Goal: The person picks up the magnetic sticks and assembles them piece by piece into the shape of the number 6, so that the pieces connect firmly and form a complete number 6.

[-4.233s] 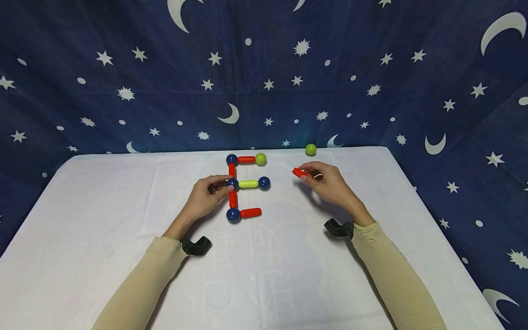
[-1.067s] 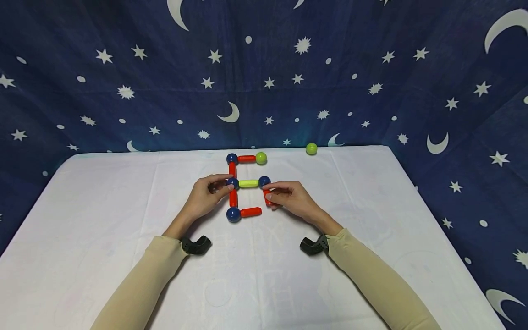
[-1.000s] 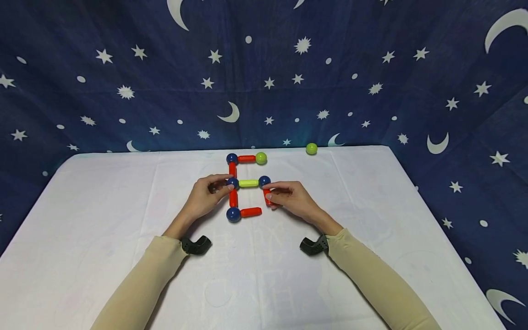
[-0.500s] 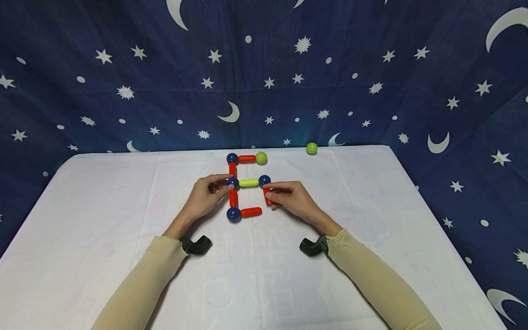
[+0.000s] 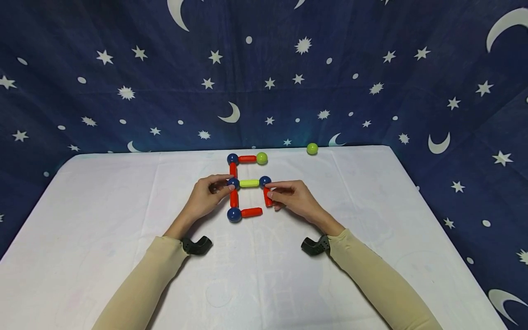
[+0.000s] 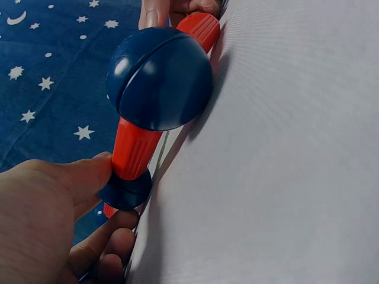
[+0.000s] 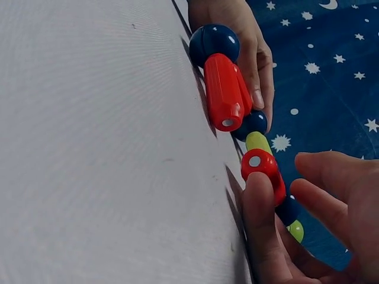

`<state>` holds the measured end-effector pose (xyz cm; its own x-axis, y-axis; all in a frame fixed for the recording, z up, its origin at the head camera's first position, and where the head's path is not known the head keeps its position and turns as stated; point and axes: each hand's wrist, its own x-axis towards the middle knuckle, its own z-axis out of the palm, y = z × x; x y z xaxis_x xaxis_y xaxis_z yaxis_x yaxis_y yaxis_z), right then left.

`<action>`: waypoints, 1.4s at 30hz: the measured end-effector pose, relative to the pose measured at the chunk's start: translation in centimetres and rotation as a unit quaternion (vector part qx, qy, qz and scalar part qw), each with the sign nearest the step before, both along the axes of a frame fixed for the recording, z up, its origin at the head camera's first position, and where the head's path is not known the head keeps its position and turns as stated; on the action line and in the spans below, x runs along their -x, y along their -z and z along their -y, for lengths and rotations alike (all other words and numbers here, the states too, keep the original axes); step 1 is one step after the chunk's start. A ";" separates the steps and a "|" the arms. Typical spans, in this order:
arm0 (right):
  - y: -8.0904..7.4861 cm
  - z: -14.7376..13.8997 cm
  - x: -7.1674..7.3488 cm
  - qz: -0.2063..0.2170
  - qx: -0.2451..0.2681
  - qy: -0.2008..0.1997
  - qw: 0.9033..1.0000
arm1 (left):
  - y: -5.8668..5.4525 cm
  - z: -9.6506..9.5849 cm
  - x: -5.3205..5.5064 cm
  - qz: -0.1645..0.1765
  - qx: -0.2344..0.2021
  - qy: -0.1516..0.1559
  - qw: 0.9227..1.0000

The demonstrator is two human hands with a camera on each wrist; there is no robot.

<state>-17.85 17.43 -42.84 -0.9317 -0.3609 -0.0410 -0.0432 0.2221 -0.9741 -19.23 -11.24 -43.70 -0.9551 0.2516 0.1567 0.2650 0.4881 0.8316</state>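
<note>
In the head view, my left hand (image 5: 206,195) pinches the middle blue ball (image 5: 234,183) of a magnetic ball-and-rod figure, thumb and fingers on either side. A yellow-green rod (image 5: 249,183) links it to another blue ball (image 5: 265,180). From that ball a red rod (image 5: 267,198) slants down towards me. Around this rod lies my right hand (image 5: 294,197); in the right wrist view one finger overlaps the red rod (image 7: 259,161), while the other fingers stand apart from it. The lower blue ball (image 5: 234,215) carries a red rod (image 5: 251,212) pointing right.
At the figure's top, a blue ball (image 5: 233,158), a red rod (image 5: 247,159) and a green ball (image 5: 261,158) form a row. One loose green ball (image 5: 312,149) sits by the white table's (image 5: 354,158) far edge, before a starry blue cloth (image 5: 268,101).
My right hand has brought the red rod from the right to the right-hand blue ball. Just now its fingers have loosened and drawn slightly right. My left hand stays put.
</note>
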 end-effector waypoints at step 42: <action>-1.3 -7.2 7.0 -0.186 -0.095 0.217 0.953 | -0.3 -0.1 -0.1 0.004 0.002 -0.003 1.000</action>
